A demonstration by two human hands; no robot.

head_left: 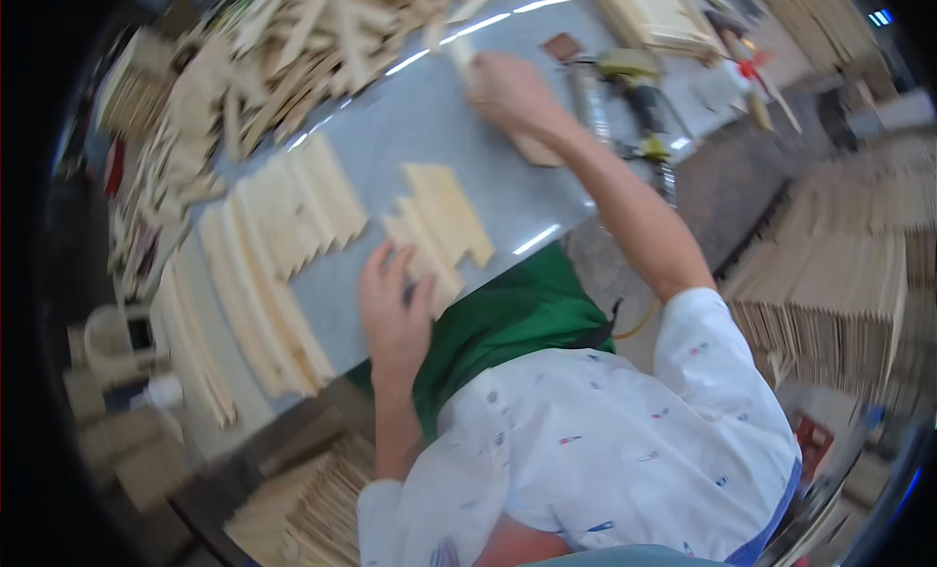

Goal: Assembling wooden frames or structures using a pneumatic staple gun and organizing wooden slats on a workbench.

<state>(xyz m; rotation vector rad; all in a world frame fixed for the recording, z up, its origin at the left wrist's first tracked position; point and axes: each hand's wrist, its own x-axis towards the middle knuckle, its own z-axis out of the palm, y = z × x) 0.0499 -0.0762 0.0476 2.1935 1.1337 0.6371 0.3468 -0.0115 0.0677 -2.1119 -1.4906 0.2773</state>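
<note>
On the grey table [381, 138], my right hand [514, 94] is closed around a light wooden strip [537, 150], which shows at both ends of the fist. My left hand [393, 308] is at the near edge, fingers and thumb apart, beside a small group of short wooden strips [439, 216] laid side by side with stepped ends. Its fingertips look to be touching the nearest strip; whether they grip it is hard to see. Farther left lie more rows of strips, a shorter row [298, 201] and a longer row [259, 289].
A loose heap of wooden offcuts [303, 40] covers the far left of the table. A yellow-green and black power tool [634, 84] lies at the far right, near a small brown block [562, 47]. Stacked boards [820, 294] stand at right, and more boards [322, 508] below the table.
</note>
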